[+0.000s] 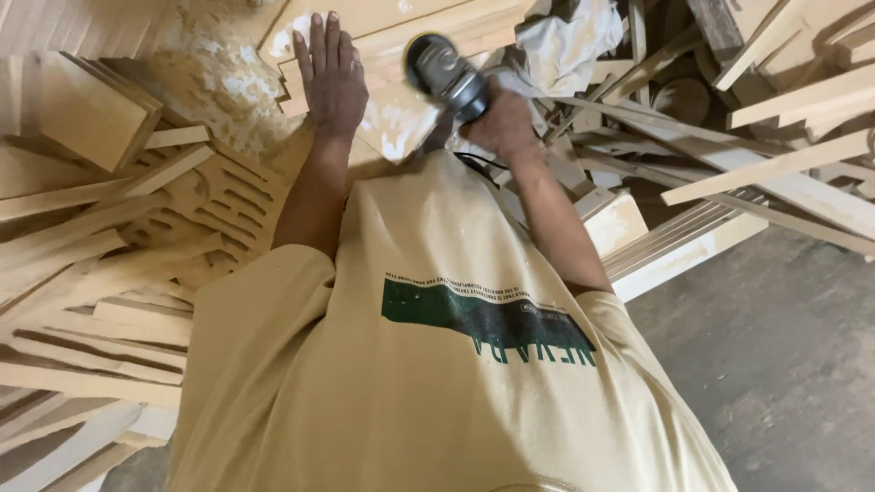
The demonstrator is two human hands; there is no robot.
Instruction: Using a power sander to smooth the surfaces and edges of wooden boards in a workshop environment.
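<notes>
My left hand [330, 77] lies flat, fingers together, on a pale wooden panel [401, 36] dusted with sawdust. My right hand [499, 123] grips the body of a grey angle grinder [444, 73], whose round head rests on or just above the same panel, right of my left hand. A black cord runs down from the tool behind my wrist. My beige shirt fills the lower middle of the view and hides the panel's near edge.
Stacked wooden pieces and a slotted carved panel [228, 196] crowd the left. Long wooden slats [766, 169] pile up at the right, with crumpled white cloth [570, 41] behind the grinder. Grey concrete floor [775, 364] shows at lower right.
</notes>
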